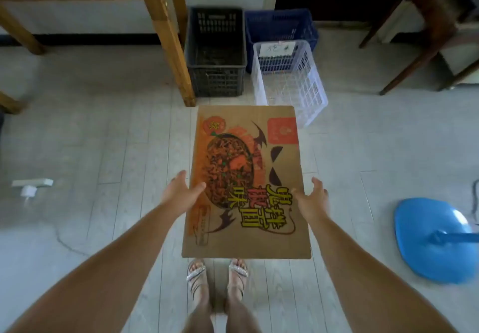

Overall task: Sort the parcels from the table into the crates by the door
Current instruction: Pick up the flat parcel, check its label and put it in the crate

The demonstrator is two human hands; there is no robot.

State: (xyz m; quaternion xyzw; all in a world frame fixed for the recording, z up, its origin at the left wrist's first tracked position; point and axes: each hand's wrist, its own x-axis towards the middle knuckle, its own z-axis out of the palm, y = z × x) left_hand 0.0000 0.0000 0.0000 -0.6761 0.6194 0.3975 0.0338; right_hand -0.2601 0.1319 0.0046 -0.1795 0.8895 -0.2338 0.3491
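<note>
While carried flat and level above a pale plank floor (103, 138), clamped at both long edges: a flat brown cardboard parcel (246, 177) printed with an orange noodle dish and yellow characters. Pinched at the left edge by the left hand (178, 194), thumb laid on the printed face, fingers reaching along and under the edge. Pinched likewise at the right edge by the right hand (311, 200), thumb on top beside the yellow characters, fingers outside the edge. Both bare forearms stretched forward.

Straight beyond the grip, standing on the floor against the far wall: a black slatted plastic crate (217, 81), nothing visible inside. Just right of it, a blue plastic crate (281, 21), and in front of that a white wire-mesh plastic crate (313, 91) bearing a white paper label (277, 48), its near corner just past the parcel's far edge.

Beyond and left of the grip, touching the black crate's side, the leg of a light wooden table (171, 47). Directly beneath the grip, two feet in glittering strap sandals (197, 275). Well right of the grip, a blue oval plastic base with a blue pole (430, 239); well left, a white power strip (32, 182) on the floor.
</note>
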